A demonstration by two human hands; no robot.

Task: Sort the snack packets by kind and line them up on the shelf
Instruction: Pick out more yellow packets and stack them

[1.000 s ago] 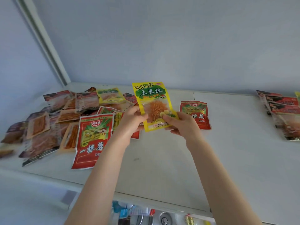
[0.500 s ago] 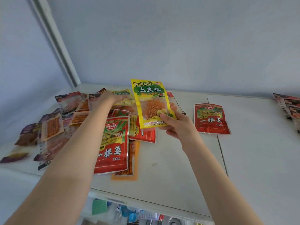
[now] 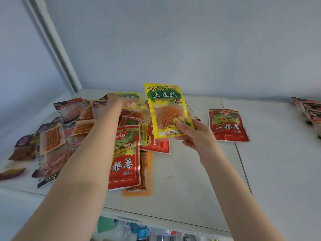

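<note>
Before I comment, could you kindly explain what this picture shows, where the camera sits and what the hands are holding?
No machine here: a person wears a camera on the head, looking down at their own bare hands. The right hand pinches a yellow packet by its lower corner, upright above the white shelf. The left hand is at a second yellow packet in the mixed pile; blur hides its fingers. One red packet lies apart, and more packets sit far right.
</note>
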